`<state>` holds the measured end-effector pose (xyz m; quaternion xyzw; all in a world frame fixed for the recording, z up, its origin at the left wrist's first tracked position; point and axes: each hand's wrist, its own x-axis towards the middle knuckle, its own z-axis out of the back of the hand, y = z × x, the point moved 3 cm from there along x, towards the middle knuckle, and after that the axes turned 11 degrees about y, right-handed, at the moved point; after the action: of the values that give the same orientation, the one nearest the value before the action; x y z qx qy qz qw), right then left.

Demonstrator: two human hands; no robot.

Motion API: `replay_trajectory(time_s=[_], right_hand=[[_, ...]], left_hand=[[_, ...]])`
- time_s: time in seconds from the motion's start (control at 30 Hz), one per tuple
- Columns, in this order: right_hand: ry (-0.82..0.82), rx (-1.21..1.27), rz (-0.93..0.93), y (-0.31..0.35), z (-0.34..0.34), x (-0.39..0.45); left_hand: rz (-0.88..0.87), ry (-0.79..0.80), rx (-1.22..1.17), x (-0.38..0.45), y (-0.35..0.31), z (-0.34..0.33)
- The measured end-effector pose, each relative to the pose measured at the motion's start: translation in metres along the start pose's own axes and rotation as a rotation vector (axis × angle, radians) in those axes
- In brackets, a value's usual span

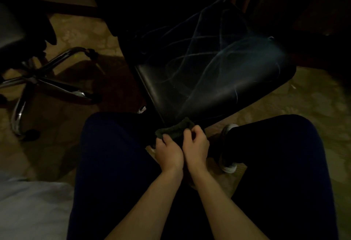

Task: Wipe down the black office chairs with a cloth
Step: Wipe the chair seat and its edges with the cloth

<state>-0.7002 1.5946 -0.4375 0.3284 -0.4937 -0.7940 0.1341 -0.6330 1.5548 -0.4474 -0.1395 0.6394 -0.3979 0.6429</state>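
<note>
A black office chair [212,63] stands in front of me, its seat streaked with pale wipe marks. Just below the seat's near edge, both hands hold a dark green cloth [175,130] between my knees. My left hand [168,151] grips the cloth's left part with curled fingers. Pressed against it, my right hand [195,145] pinches the right part. The room is dim, and the chair's back fades into shadow at the top.
A second black chair [17,28] with a chrome star base [38,80] stands at the left. My legs in dark trousers fill the lower frame, a shoe [228,167] showing at right. The floor is tan stone-pattern. Something pale lies at the lower left.
</note>
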Motion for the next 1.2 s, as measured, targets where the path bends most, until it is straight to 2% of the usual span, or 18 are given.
replay_trajectory(time_s=[0.13,0.3,0.5,0.6,0.73,0.9,1.03,1.13,1.2], right_hand=[[-0.030,-0.031,0.031,-0.009,0.008,0.005],[0.077,-0.066,0.071,-0.009,0.004,0.004],[0.284,-0.002,0.075,0.011,-0.024,0.006],[0.182,-0.010,0.061,0.016,-0.026,0.015],[0.010,0.024,-0.044,0.008,0.000,0.039],[-0.120,0.068,-0.086,0.002,0.024,0.048],[-0.042,0.029,-0.059,0.005,0.006,0.048],[0.065,0.020,0.001,0.024,-0.020,0.045],[0.072,0.031,0.006,0.034,-0.033,0.048]], left_hand=[[0.029,0.044,-0.177,-0.017,0.005,-0.018],[0.005,0.041,-0.243,-0.012,0.002,-0.010],[-0.040,-0.117,-0.222,0.019,-0.012,0.023],[-0.105,-0.144,-0.220,0.025,-0.025,0.023],[-0.078,-0.103,-0.153,0.022,-0.039,-0.009],[-0.006,0.048,-0.037,0.024,-0.039,-0.032],[-0.037,0.060,0.031,0.043,-0.047,-0.003],[-0.149,-0.016,0.047,0.050,-0.065,0.024],[-0.202,-0.001,0.058,0.054,-0.076,0.035]])
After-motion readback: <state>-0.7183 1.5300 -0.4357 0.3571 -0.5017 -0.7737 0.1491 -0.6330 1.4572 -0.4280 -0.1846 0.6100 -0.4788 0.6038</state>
